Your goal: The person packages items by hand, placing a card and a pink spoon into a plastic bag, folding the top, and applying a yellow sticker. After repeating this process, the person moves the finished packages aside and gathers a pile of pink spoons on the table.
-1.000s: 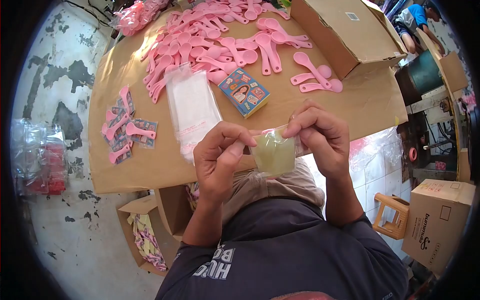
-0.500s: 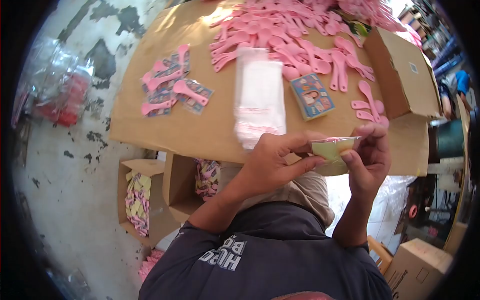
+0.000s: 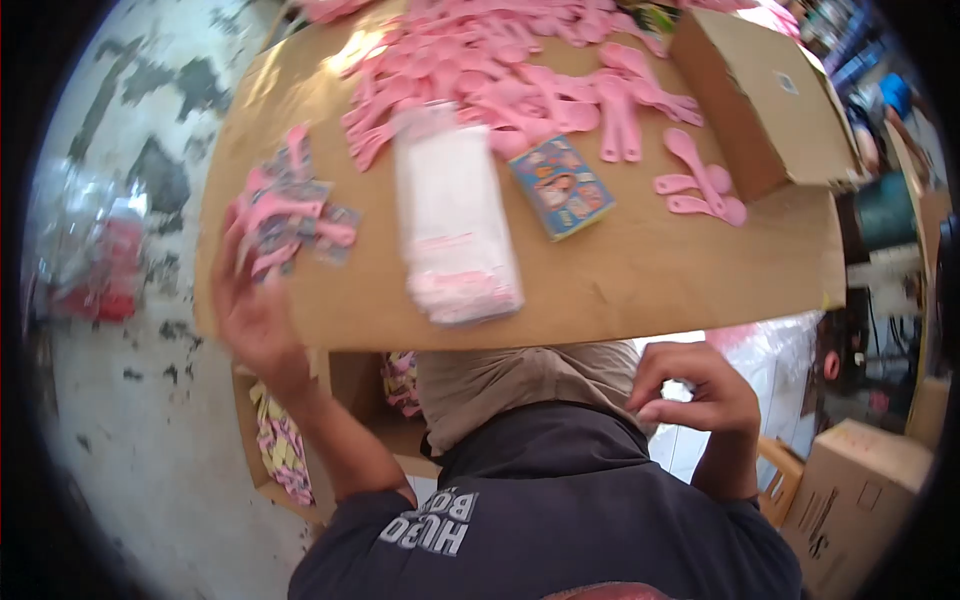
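My left hand (image 3: 258,310), slightly blurred, is at the near-left edge of a small pile of pink spoons (image 3: 285,207) lying on clear packets with printed cards. Its fingers are stretched out and apart; no object shows in its grip. My right hand (image 3: 705,388) hovers in front of the table's near edge, fingers curled toward the thumb in a loop, holding nothing visible. Between the hands, a stack of clear plastic bags (image 3: 455,215) lies on the table. Beside it sits a blue printed stack of cards (image 3: 561,188).
Loose pink spoons (image 3: 480,75) are heaped at the table's back. A few more spoons (image 3: 700,180) lie near a cardboard box (image 3: 765,100) on the right. Below the table, an open carton (image 3: 280,440) holds packed pieces. Another carton (image 3: 855,500) stands on the floor at right.
The hands were together holding a small packet with a yellowish card; now they are apart. My left hand has moved left to the pile, and my right hand has dropped lower. The view has shifted.
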### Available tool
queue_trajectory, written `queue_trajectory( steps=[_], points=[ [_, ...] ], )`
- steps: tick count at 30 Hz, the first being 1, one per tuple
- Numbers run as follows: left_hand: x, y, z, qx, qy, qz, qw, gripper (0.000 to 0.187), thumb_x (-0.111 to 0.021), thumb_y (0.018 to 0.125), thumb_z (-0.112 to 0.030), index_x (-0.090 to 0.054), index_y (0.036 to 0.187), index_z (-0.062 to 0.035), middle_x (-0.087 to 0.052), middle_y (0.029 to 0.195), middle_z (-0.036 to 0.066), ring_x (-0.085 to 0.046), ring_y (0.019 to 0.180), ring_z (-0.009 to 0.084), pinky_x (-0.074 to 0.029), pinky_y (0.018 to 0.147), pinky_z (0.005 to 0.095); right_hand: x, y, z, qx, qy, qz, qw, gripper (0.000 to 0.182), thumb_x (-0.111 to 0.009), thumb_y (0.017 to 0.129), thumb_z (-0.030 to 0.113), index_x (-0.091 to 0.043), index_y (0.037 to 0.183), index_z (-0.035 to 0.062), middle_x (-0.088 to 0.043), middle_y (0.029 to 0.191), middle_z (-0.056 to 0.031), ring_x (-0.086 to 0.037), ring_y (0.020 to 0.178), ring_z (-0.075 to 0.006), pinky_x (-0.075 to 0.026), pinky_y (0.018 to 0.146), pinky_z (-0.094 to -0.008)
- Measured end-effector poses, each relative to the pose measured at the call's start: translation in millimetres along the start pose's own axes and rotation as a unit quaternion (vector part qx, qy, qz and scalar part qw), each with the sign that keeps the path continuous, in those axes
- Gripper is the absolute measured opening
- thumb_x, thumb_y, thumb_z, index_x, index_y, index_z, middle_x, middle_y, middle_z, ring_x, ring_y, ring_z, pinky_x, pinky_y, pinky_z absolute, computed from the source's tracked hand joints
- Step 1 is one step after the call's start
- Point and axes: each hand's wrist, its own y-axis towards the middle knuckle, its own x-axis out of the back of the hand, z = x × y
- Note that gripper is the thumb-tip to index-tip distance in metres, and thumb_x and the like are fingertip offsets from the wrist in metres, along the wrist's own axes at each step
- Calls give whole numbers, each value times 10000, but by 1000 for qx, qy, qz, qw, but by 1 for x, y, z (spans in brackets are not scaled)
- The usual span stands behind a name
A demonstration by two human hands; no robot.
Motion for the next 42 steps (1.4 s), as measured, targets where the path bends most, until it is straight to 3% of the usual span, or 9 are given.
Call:
queue_trajectory(
  steps=[3,4,5,7,10,20,29,36,42],
  points=[
    [11,-32,-7,-97,-28,-121,988,568,-614,939,-253,-496,1407,48,-619,1281,244,-625,1172,355,-554,955,405,-4,-12,-21,-52,0,89,995,195,-746,965,216,-726,1026,31,-695,884,-64,-668,773,-166,-507,662,-321],
    [2,-27,-30,-180,-267,-9,947,550,-631,932,-282,-497,1402,-30,-625,1101,156,-635,968,231,-521,702,303,-9,-15,-30,-65,-7,103,993,205,-729,980,225,-727,1042,30,-707,887,-65,-679,778,-172,-523,669,-336],
    [-18,-36,-49,-197,-303,-161,919,359,-730,867,-199,-632,1185,-68,-576,889,64,-528,722,119,-355,539,254,-13,-17,-38,-78,-12,87,993,205,-729,980,225,-727,1042,30,-707,887,-65,-679,778,-172,-523,669,-336],
    [-21,-25,-64,-336,-319,28,885,474,-713,938,-484,-578,1324,-244,-557,872,-18,-442,634,88,-326,577,245,-20,-22,-51,-153,-35,139,978,278,-688,1011,298,-707,1060,26,-704,873,-71,-687,787,-182,-533,689,-345],
    [-59,-4,-124,-325,-382,108,859,429,-577,1065,-313,-523,1483,-236,-629,814,-52,-464,501,57,-296,487,244,-26,-30,-71,-191,-81,111,972,316,-671,1019,335,-701,1063,24,-701,856,-82,-687,786,-191,-535,700,-349],
    [-81,14,-135,-245,-514,275,775,391,-461,1101,-310,-618,822,-85,-424,540,-54,-270,428,66,-229,492,195,-19,-27,-74,-224,-109,39,968,321,-699,991,346,-713,1082,38,-728,904,-99,-716,850,-224,-551,753,-354],
    [-85,-2,-146,-196,-558,137,795,392,-436,1094,-294,-519,765,-98,-361,503,-41,-178,451,68,-202,506,174,-18,-14,-74,-241,-137,67,959,338,-660,995,355,-702,1070,29,-732,964,-157,-712,940,-317,-540,828,-414],
    [-73,1,-137,-175,-507,226,813,282,-463,1081,-209,-529,823,-116,-386,516,-36,-222,441,72,-182,476,219,-23,-4,-68,-266,-132,83,951,337,-659,995,355,-701,1066,28,-729,972,-159,-707,948,-325,-538,834,-418],
    [-89,-2,-138,-211,-601,78,767,151,-502,1057,-165,-627,1141,-167,-515,637,-27,-361,419,83,-219,452,240,-26,-3,-73,-258,-134,84,953,349,-661,994,365,-694,1072,26,-727,983,-148,-708,940,-314,-539,836,-414]
  ],
)
